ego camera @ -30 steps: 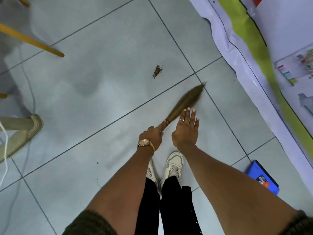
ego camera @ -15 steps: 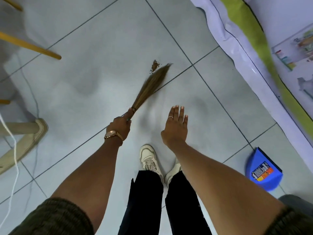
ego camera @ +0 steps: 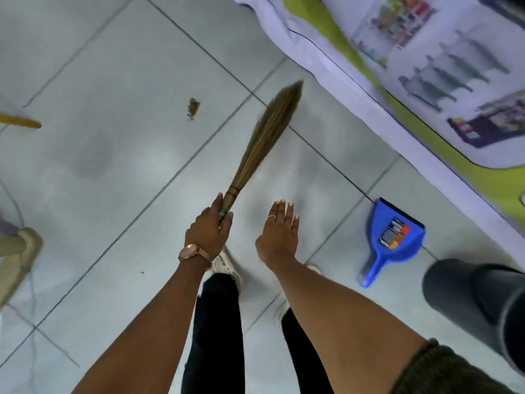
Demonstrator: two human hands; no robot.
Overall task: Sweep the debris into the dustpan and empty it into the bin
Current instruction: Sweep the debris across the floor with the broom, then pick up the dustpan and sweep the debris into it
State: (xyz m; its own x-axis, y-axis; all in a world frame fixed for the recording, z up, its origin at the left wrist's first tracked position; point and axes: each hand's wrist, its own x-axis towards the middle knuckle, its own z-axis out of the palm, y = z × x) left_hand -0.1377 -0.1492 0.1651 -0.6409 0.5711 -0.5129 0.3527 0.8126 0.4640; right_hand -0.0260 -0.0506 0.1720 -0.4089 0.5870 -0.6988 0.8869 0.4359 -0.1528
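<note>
A small brown pile of debris [ego camera: 193, 107] lies on the pale tiled floor. My left hand [ego camera: 209, 228] grips the bound end of a straw hand broom [ego camera: 267, 132], whose bristles point up and to the right of the debris, apart from it. My right hand [ego camera: 278, 231] hovers flat with fingers spread and holds nothing. A blue dustpan [ego camera: 393, 237] lies on the floor to the right, handle toward me. A dark grey bin [ego camera: 477, 302] stands at the right edge, partly cut off.
A printed banner [ego camera: 426, 66] with a green border covers the floor at the upper right. Wooden chair legs [ego camera: 20, 122] and a beige furniture foot [ego camera: 20, 251] stand at the left. My white shoes [ego camera: 227, 265] sit below my hands.
The broom swung from beside the debris to the right, away from it. The view shifted, bringing the whole dustpan and the bin into sight.
</note>
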